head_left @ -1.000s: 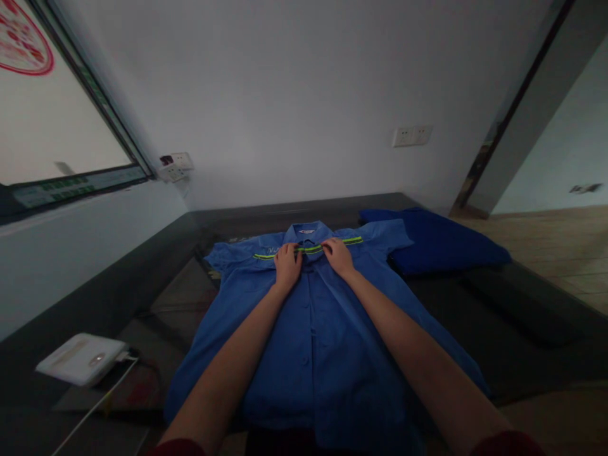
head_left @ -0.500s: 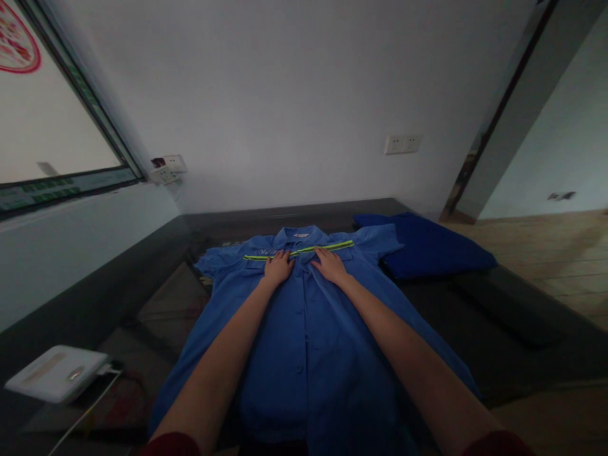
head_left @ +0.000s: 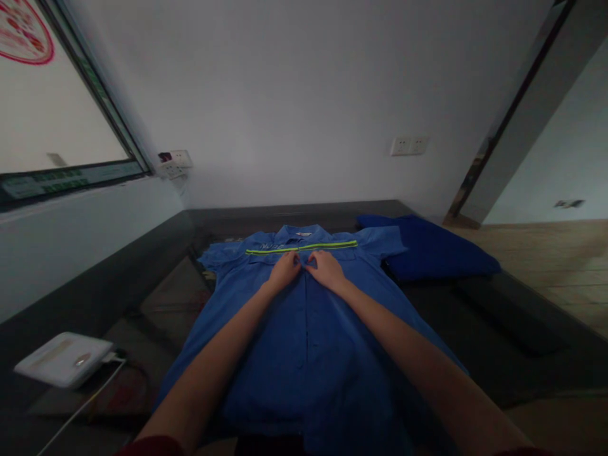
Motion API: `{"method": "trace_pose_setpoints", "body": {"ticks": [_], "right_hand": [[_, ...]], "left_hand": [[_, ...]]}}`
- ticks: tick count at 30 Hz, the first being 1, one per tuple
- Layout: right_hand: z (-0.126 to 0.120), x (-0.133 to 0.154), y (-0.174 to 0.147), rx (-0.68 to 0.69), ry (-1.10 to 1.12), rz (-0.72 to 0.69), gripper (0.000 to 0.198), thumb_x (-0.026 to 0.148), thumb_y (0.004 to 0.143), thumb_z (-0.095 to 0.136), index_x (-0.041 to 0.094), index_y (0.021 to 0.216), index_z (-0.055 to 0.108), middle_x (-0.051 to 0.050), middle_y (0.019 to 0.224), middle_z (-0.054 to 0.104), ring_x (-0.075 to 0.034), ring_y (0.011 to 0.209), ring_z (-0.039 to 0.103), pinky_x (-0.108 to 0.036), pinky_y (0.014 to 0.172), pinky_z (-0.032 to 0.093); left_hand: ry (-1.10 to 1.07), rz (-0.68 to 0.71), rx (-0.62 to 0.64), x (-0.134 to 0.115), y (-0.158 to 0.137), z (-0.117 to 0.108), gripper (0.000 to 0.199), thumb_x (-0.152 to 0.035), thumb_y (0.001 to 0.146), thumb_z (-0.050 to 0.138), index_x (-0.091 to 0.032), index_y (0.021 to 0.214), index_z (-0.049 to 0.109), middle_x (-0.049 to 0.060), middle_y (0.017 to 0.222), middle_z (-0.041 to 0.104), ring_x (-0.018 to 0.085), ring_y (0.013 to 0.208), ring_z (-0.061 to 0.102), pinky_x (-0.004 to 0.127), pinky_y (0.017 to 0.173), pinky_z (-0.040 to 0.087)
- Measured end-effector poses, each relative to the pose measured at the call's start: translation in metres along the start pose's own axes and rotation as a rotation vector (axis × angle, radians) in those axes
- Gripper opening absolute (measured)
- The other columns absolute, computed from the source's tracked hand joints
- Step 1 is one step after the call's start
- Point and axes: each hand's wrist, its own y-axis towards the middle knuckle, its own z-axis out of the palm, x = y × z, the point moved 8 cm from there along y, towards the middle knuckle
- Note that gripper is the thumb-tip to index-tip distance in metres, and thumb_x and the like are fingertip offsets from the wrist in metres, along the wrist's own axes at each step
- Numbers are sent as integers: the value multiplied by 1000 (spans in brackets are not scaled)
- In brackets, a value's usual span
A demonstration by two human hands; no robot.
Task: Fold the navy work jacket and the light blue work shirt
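Observation:
A blue short-sleeved shirt (head_left: 266,354) with a yellow-green chest stripe lies spread face up, its collar toward the wall. My left hand (head_left: 286,267) pinches the fabric at the front opening, just under the stripe. Right beside it, my right hand (head_left: 324,267) pinches the other side of the same placket, fingers curled. Both sets of fingertips nearly meet at the shirt's centre line. Whether a button is between them is too small to tell. Below the hands the placket runs down the middle toward me.
The shirt lies on a dark table (head_left: 475,373). A folded darker blue cloth (head_left: 437,250) rests at the back right, beside the sleeve. At the left, a white box-shaped device (head_left: 64,359) has a cable attached. Wall sockets (head_left: 409,146) are above the table's back edge.
Both hands were lying flatter on the chest by the stripe. They have drawn together at the placket, and their fingers have closed on the fabric. The view has shifted slightly.

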Motion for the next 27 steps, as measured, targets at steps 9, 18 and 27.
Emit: {"method": "trace_pose_setpoints", "body": {"ticks": [9, 18, 27], "right_hand": [[26, -20, -6, -67, 242, 166, 15, 13, 73, 58, 17, 84, 66, -9, 94, 66, -23, 91, 60, -33, 80, 44], [13, -46, -2, -192, 501, 134, 12, 25, 75, 57, 17, 81, 64, -3, 83, 65, -18, 78, 60, -28, 74, 47], [8, -35, -10, -366, 631, -21, 15, 30, 70, 64, 18, 76, 58, -4, 80, 60, -18, 73, 56, -30, 68, 46]], "left_hand": [[99, -45, 86, -4, -30, 8, 15, -27, 87, 51, -18, 99, 56, 9, 103, 61, 19, 94, 60, 27, 79, 45], [193, 4, 107, -4, -33, 7, 20, -35, 89, 50, -18, 92, 57, 10, 100, 62, 22, 91, 61, 28, 73, 46], [-49, 85, -14, -9, -31, 1, 11, -28, 89, 51, -18, 88, 55, 6, 88, 65, 18, 81, 61, 25, 68, 43]]}}
